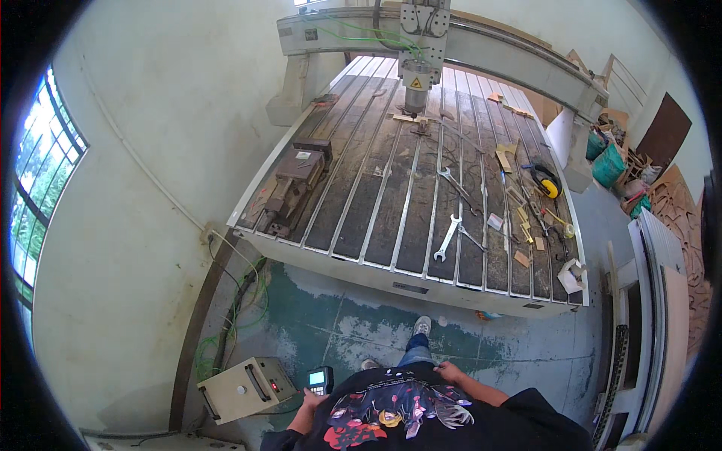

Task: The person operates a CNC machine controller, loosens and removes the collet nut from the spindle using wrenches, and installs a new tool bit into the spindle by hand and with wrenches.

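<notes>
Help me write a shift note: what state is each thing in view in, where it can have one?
Controller: screen lit
Left hand: closed on the controller
Right hand: curled; cannot tell if holding anything
Metal box: red light on
Machine head: raised above the table; cannot tell if spinning
Near wrench: lying flat, not held

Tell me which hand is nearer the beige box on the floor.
Left. The left hand, holding a handheld controller, is just right of the beige box; the right hand is much farther right.
</notes>
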{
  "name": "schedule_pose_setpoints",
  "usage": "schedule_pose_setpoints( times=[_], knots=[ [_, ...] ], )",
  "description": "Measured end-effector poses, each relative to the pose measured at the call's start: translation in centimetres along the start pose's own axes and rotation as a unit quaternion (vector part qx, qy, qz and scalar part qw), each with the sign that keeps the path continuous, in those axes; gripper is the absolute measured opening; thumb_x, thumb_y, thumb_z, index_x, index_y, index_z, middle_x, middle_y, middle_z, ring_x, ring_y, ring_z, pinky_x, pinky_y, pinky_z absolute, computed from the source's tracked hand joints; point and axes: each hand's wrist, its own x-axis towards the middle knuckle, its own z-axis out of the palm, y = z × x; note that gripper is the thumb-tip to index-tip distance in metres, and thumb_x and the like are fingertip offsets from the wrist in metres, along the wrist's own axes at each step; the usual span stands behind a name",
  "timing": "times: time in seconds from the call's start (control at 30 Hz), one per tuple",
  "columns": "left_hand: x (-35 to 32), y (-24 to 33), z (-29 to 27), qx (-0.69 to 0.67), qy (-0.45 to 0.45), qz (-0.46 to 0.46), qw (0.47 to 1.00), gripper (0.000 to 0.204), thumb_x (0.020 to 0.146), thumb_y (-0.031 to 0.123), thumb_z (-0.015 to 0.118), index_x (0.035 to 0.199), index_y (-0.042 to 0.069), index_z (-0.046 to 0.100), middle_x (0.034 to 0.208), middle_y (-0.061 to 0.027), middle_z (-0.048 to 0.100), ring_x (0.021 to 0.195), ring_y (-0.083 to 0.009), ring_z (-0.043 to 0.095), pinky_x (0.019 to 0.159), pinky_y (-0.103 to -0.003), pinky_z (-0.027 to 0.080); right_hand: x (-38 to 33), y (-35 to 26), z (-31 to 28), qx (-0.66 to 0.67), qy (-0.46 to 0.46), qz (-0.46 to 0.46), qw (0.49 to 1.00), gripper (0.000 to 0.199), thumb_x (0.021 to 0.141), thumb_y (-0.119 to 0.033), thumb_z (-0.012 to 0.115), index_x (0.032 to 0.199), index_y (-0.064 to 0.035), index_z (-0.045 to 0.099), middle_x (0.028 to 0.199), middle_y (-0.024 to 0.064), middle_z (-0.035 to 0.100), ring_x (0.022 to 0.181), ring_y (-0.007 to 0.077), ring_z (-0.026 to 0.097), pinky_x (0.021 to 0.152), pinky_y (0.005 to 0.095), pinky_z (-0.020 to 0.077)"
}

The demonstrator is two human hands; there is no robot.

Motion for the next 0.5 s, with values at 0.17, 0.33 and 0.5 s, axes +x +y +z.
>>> schedule_pose_setpoints(
  times=[0.17, 0.33, 0.5],
  knots=[
    [0.3, -1.0, 0.2, -0.03, 0.009, 0.022, 0.999, 0.137, 0.038, 0.049, 0.082, 0.133, -0.004, -0.002, 0.126, -0.0252, 0.039, 0.116, -0.0319, 0.042, 0.095, -0.036, 0.038, 1.3, 0.9, 0.5, -0.011, -0.012, -0.012, 1.0, 0.045, 0.079, -0.035, 0.057, 0.103, 0.0018, 0.056, 0.076, 0.0126, 0.06, 0.06, 0.0222, 0.056, 0.052, 0.0353, 0.0428],
    [-0.4, 0.3, -0.4, 0.023, -0.002, -0.012, 1.0, 0.139, 0.037, 0.052, 0.081, 0.133, -0.005, -0.001, 0.127, -0.0255, 0.039, 0.117, -0.0314, 0.042, 0.095, -0.035, 0.037, -0.8, -1.6, -0.5, 0.006, -0.01, 0.017, 1.0, 0.042, 0.079, -0.035, 0.057, 0.099, 0.0013, 0.058, 0.075, 0.0131, 0.06, 0.062, 0.0231, 0.056, 0.054, 0.0355, 0.0432],
    [-0.6, 1.5, -0.6, 0.02, -0.018, 0.004, 1.0, 0.139, 0.037, 0.053, 0.081, 0.133, -0.005, -0.001, 0.127, -0.0259, 0.038, 0.118, -0.0313, 0.041, 0.096, -0.036, 0.037, 0.7, 0.9, 0.2, 0.025, -0.023, 0.013, 0.999, 0.039, 0.079, -0.035, 0.057, 0.093, 0.0011, 0.06, 0.072, 0.0124, 0.059, 0.062, 0.0219, 0.056, 0.055, 0.0351, 0.0428]
  ],
)
